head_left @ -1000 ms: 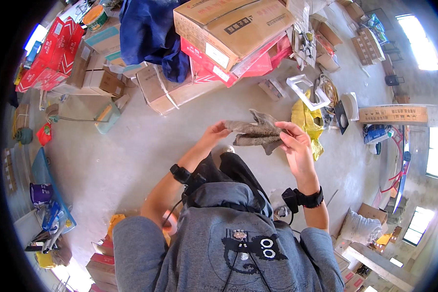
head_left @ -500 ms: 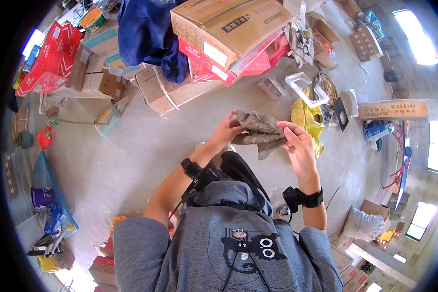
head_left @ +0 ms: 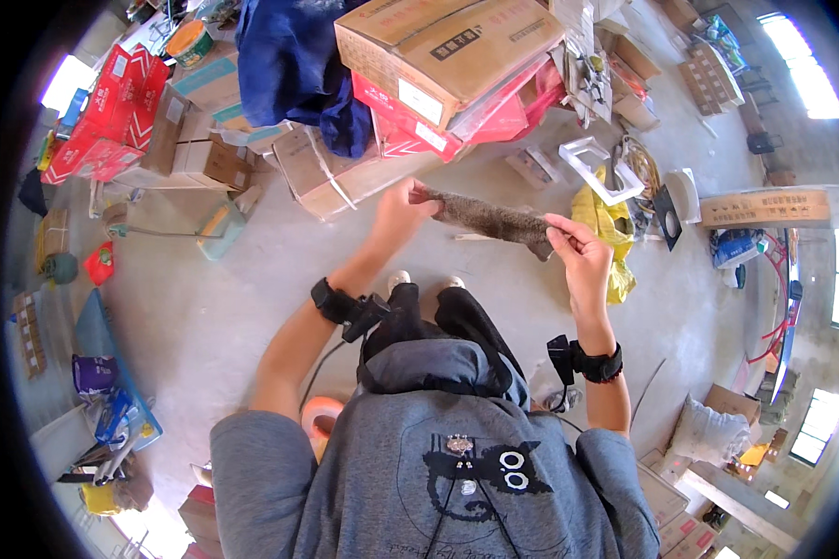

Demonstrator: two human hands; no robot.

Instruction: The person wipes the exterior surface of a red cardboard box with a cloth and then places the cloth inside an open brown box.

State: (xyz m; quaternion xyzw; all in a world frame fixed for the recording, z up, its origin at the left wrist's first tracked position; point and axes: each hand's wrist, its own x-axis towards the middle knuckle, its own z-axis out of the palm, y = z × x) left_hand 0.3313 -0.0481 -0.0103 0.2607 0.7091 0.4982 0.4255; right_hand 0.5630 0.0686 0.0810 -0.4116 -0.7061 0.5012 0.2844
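Note:
A grey-brown fuzzy cloth [head_left: 489, 219] is stretched out in a long strip in front of me, over the concrete floor. My left hand [head_left: 405, 211] grips one end, up near the cardboard boxes, its fingers closed on the fabric. My right hand [head_left: 580, 250] pinches the other end between thumb and fingers, beside a crumpled yellow sack [head_left: 612, 279]. Black wrist devices are on both arms.
Stacked boxes [head_left: 443, 42] and blue fabric [head_left: 289, 65] stand ahead. A white square frame [head_left: 606, 191] lies right of centre. Red cartons [head_left: 107, 112] are at upper left. A blue sheet [head_left: 112, 326] is at left; a white sack [head_left: 704, 429] lies at lower right.
My left hand has moved up and away from my body. The cloth has gone from a bunched, folded shape to a long strip held taut between both hands.

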